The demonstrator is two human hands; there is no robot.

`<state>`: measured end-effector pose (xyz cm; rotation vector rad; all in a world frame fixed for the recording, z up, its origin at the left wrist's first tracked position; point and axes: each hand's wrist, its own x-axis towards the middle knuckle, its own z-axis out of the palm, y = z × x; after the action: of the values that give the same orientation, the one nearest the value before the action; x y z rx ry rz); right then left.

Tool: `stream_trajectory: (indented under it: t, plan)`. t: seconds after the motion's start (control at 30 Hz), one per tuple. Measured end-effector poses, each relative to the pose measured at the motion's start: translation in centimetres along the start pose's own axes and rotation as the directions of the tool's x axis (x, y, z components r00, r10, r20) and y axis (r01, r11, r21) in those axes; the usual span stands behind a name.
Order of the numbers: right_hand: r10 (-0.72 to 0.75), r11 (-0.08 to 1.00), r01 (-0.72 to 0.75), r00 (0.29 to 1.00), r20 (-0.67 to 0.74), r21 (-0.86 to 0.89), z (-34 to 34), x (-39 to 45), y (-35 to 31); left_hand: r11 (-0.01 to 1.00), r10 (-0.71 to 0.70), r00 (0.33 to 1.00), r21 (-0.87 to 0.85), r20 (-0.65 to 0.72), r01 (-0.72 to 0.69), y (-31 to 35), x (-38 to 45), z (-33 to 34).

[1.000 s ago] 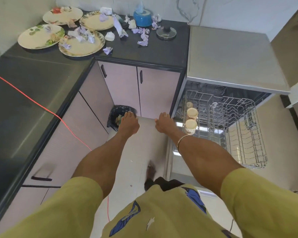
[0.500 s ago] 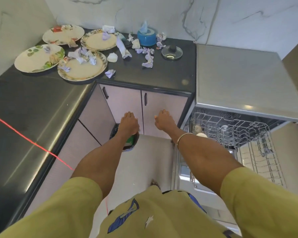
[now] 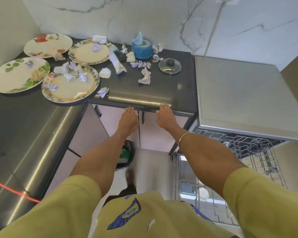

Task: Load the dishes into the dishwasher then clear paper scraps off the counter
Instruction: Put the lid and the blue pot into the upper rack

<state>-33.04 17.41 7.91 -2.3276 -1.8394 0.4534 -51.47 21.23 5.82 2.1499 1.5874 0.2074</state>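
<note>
Reaching forward, left hand (image 3: 128, 121) and right hand (image 3: 164, 117) empty, fingers extended flat.

A home kitchen — dark L-shaped desk (image 3: 162, 90) against marble-veined wall tiles (image 3: 144, 16), pale cabinet doors (image 3: 155, 134) below. Dishwasher (image 3: 239, 93) beside it, wire rack (image 3: 258, 157) pulled out. Patterned dinner plates (image 3: 19, 74), a glass pot lid (image 3: 170, 66), a tissue tub (image 3: 142, 48) on top — ordinary household clutter.

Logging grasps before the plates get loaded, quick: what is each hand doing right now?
Left hand: open, fingers straight, holding nothing.
Right hand: open, holding nothing, fingertips at the counter edge.
</note>
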Motion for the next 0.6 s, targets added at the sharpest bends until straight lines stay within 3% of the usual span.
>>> stream_trajectory:
  t: [0.23, 0.6]
  plan:
    - [0.106, 0.992, -0.100, 0.991, -0.084, 0.071, -2.6, 7.8, -1.5, 0.990, 0.141, 0.987, 0.040, -0.073, -0.139, -0.4, 10.5, -3.1]
    - [0.193, 0.979, -0.184, 0.975, -0.108, 0.091, -5.1, 17.4, -3.1, 0.977, 0.184, 0.983, 0.103, 0.025, -0.186, -1.0, 22.0, -6.3]
